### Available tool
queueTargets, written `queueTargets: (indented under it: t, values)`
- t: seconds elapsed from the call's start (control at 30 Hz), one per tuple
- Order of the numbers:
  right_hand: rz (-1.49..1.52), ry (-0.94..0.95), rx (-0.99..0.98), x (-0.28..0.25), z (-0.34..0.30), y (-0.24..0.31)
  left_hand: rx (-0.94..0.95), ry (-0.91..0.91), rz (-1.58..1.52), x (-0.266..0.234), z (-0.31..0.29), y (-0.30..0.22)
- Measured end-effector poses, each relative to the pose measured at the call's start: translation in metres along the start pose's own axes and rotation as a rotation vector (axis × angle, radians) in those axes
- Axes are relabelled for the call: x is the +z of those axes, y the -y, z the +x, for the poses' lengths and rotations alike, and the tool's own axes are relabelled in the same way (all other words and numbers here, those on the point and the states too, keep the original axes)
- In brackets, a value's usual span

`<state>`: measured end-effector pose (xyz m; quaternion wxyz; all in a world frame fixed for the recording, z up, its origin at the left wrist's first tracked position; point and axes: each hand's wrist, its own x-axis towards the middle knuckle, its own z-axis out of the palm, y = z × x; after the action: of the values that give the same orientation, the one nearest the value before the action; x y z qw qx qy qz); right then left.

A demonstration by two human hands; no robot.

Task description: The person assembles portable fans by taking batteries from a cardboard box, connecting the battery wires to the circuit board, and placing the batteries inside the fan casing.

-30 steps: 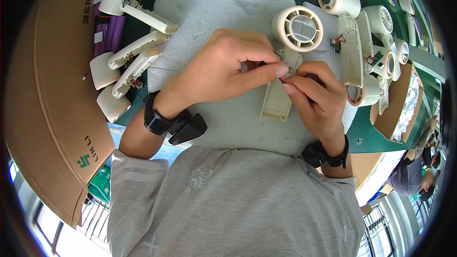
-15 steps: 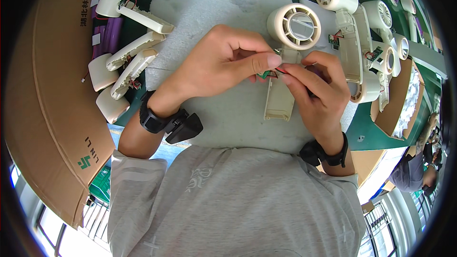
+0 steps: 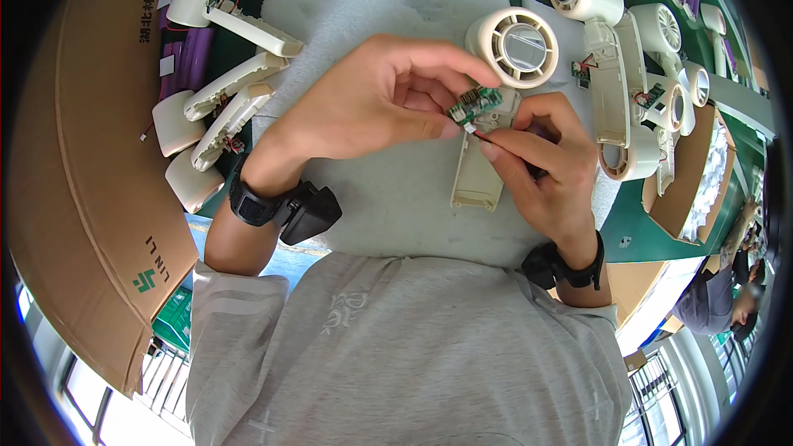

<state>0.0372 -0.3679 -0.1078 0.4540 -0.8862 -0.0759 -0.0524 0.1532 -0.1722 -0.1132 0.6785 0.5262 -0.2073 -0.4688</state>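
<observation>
In front of me a small green circuit board (image 3: 477, 105) is held at its edges between the thumb and index finger of my left hand (image 3: 363, 107). A white connector (image 3: 469, 127) sits at the board's near end, with thin dark wires running from it. The thumb and index finger of my right hand (image 3: 549, 157) pinch those wires close to the connector. Beneath both hands lies an opened cream handheld-fan body, its round grilled head (image 3: 514, 46) at the far end and its hollow handle shell (image 3: 477, 180) toward me. My fingers partly cover the handle.
The fan body rests on a white foam sheet (image 3: 355, 12). More cream fan housings (image 3: 248, 33) with exposed boards lie to the left beside purple battery cells (image 3: 192, 58). Similar housings (image 3: 607, 74) crowd the right. A large cardboard box (image 3: 99, 165) borders the left; a smaller carton (image 3: 690, 173) stands right.
The circuit board has turned so its component side and connector now show. My left index finger has stretched out along its far edge, and my right hand has shifted slightly left and down.
</observation>
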Motion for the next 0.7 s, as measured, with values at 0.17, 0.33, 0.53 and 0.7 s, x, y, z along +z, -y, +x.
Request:
queueTargets:
  t: [0.17,0.33,0.53,0.7]
  values:
    - [-0.006,0.021,0.027,0.0014,0.0009,0.0022,0.026,0.013,0.07,-0.0039,-0.0013,-0.0001]
    - [0.031,0.02,0.046,0.0014,0.0,-0.0009,0.032,0.028,0.175,-0.005,-0.0001,-0.0023]
    - [0.05,-0.006,0.043,0.0024,-0.0001,-0.0009,0.038,0.028,0.135,-0.0058,-0.0007,0.0005]
    - [0.072,-0.01,0.048,0.0034,-0.0009,-0.0035,0.072,0.023,0.159,-0.0048,-0.0003,0.0019]
